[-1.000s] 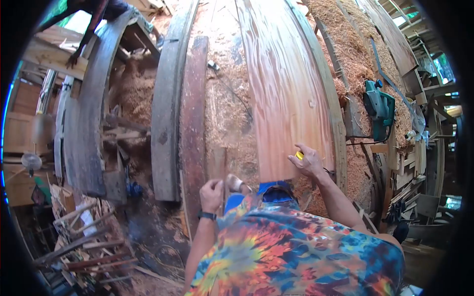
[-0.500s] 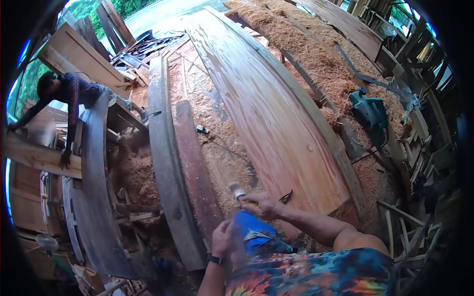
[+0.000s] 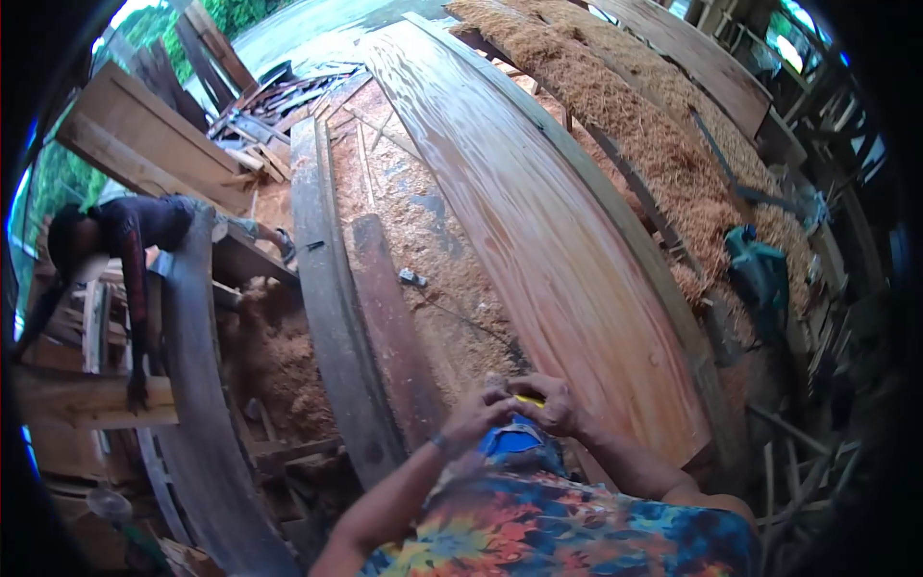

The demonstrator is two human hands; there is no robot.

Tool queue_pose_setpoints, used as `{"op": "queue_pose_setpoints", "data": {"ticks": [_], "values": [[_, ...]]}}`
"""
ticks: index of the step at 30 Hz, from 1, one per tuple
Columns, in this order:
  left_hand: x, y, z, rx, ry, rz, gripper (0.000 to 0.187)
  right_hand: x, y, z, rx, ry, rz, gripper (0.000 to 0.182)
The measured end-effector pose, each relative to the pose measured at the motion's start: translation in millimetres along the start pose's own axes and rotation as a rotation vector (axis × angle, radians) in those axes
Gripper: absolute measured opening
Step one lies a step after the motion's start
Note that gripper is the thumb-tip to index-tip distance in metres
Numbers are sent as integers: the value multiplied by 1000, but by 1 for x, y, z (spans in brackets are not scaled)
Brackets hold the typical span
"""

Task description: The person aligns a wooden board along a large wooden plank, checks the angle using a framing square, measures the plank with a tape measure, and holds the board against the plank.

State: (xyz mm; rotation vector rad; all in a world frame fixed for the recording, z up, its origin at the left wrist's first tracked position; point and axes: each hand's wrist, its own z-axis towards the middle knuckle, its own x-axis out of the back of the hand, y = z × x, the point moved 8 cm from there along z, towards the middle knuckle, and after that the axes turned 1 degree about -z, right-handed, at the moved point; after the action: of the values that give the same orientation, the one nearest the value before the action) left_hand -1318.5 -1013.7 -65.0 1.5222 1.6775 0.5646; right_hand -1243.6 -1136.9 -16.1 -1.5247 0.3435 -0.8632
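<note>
Both of my hands meet in front of my body, low in the head view. My right hand (image 3: 548,406) is closed around a paintbrush, and a bit of its yellow handle (image 3: 527,399) shows between the fingers. My left hand (image 3: 478,412) is bent in against the brush's head end, fingers closed; the bristles are mostly hidden there. Just beyond my hands lies a long, wide wooden plank (image 3: 567,260), its far part shiny and streaked, its near end duller and reddish.
A green power planer (image 3: 760,274) rests on the right near heaped wood shavings (image 3: 635,125). Left of the plank are a narrow reddish board (image 3: 385,298) and a long dark beam (image 3: 332,288). At far left another person (image 3: 144,231) leans over a pale board (image 3: 96,399).
My left hand has risen to meet the right at the brush. The brush has turned, so its bristles no longer show plainly. The co-worker bends lower, and the view has shifted slightly.
</note>
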Motion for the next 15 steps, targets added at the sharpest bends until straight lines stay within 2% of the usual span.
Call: {"op": "queue_pose_setpoints", "data": {"ticks": [1, 4, 9, 15], "values": [[13, 1, 19, -102, -24, 96, 27, 5, 2, 11, -58, -12, -18, 46], [30, 32, 33, -136, -34, 23, 26, 19, -22, 47, -85, -105, -101, 46], [61, 98, 31, -52, -9, 202, 36, 43, -27, 79, -173, -179, -207, 47], [130, 117, 101, -77, -5, 150, 21, 85, 1, 80, -319, -15, -328, 46]]}}
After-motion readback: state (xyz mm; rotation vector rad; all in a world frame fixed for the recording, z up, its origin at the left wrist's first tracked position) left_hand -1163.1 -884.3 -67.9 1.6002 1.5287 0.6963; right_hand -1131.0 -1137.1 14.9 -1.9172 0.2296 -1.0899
